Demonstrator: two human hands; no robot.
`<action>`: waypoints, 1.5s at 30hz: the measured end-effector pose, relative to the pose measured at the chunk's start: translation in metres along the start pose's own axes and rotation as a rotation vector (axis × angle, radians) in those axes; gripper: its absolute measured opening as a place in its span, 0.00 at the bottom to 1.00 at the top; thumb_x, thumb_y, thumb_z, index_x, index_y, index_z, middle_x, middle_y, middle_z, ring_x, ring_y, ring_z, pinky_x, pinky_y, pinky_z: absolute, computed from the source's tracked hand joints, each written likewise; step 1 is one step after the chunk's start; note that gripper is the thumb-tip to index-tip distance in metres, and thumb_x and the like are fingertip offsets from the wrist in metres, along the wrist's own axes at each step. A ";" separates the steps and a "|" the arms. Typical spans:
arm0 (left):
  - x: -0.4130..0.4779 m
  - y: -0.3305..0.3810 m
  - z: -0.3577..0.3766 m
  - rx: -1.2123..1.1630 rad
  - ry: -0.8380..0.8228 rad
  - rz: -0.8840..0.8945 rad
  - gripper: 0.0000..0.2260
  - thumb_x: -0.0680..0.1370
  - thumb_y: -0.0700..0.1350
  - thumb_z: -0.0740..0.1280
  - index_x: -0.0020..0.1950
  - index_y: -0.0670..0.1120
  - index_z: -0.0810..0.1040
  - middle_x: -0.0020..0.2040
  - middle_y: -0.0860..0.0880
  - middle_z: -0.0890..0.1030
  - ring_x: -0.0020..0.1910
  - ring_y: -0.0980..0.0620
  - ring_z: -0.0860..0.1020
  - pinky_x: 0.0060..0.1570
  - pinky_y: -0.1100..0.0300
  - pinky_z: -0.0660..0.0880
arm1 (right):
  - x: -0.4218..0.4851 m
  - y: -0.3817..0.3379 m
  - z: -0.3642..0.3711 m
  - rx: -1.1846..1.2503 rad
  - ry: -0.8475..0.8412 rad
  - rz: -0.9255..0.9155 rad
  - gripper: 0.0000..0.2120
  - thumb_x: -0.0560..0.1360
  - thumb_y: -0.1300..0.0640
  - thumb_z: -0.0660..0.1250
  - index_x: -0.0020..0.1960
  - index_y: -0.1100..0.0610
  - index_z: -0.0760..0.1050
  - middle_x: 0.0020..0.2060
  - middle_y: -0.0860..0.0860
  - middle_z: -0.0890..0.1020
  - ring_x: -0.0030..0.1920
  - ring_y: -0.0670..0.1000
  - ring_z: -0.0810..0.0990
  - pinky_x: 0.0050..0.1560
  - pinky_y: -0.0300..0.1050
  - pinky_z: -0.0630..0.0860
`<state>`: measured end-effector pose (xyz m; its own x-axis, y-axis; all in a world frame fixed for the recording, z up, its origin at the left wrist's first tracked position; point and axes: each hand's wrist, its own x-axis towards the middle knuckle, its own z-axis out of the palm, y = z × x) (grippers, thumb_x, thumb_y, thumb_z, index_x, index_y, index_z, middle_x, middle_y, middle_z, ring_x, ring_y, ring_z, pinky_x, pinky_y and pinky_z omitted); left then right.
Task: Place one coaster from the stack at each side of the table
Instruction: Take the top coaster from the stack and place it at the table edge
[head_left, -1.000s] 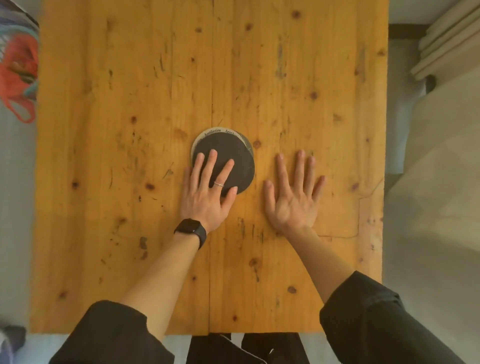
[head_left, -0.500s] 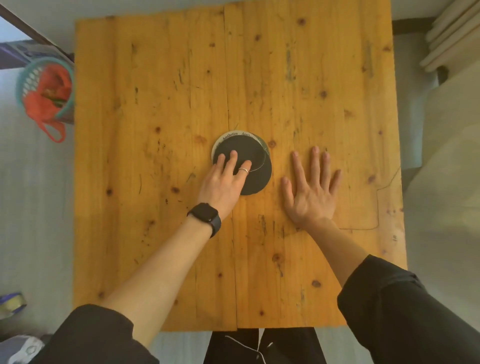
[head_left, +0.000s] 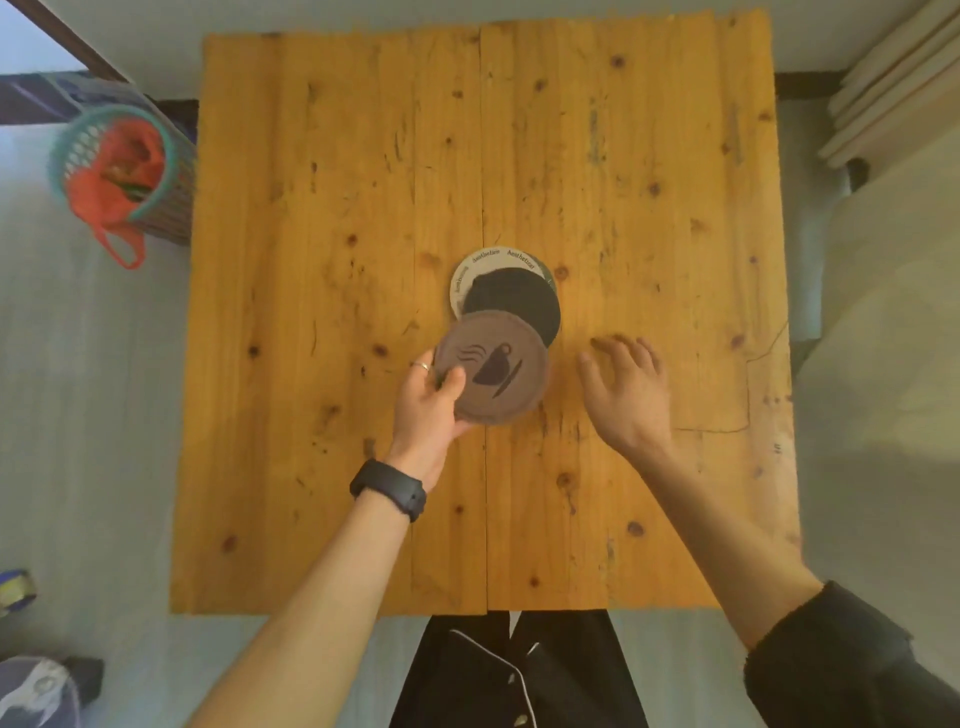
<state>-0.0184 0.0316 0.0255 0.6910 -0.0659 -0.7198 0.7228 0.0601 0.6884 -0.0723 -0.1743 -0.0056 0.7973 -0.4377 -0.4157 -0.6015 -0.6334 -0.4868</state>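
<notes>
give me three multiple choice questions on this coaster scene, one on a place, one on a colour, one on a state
1. Where does the coaster stack sit on the wooden table?
A. near the middle
B. at the far left corner
C. hanging over the near edge

2. What colour is the coaster with the cup picture?
A. bright green
B. brown
C. white

3. What is the left hand doing?
A. lying flat on the table
B. gripping the cup coaster by its edge
C. hidden from view

Answers:
1 A, the stack lies close to the centre seam of the boards.
2 B, its face is brown with a darker cup print.
3 B, the thumb lies on the coaster's face with the fingers behind its edge, while the right hand holds nothing.
</notes>
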 end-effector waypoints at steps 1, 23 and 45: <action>-0.006 -0.013 -0.004 -0.008 -0.019 -0.057 0.15 0.82 0.40 0.62 0.69 0.49 0.71 0.64 0.48 0.78 0.62 0.47 0.78 0.55 0.42 0.79 | -0.019 -0.002 0.000 0.157 -0.012 0.040 0.22 0.81 0.39 0.57 0.69 0.50 0.74 0.70 0.51 0.75 0.72 0.55 0.68 0.70 0.53 0.66; -0.059 -0.124 -0.059 0.555 0.103 -0.113 0.06 0.74 0.49 0.72 0.50 0.55 0.80 0.47 0.54 0.83 0.46 0.52 0.84 0.48 0.49 0.82 | -0.131 0.044 0.052 0.373 -0.312 0.287 0.10 0.77 0.51 0.71 0.58 0.48 0.77 0.48 0.46 0.84 0.42 0.50 0.86 0.46 0.51 0.84; -0.069 -0.126 -0.070 0.907 0.237 0.091 0.06 0.77 0.46 0.69 0.53 0.49 0.79 0.43 0.52 0.83 0.41 0.52 0.80 0.39 0.61 0.74 | -0.147 0.031 0.078 0.105 -0.186 0.167 0.10 0.78 0.46 0.67 0.53 0.52 0.79 0.39 0.44 0.82 0.38 0.46 0.79 0.38 0.39 0.72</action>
<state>-0.1570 0.0983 -0.0173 0.7995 0.1107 -0.5904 0.4569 -0.7502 0.4780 -0.2122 -0.0791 -0.0194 0.6698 -0.3994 -0.6260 -0.7333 -0.4884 -0.4730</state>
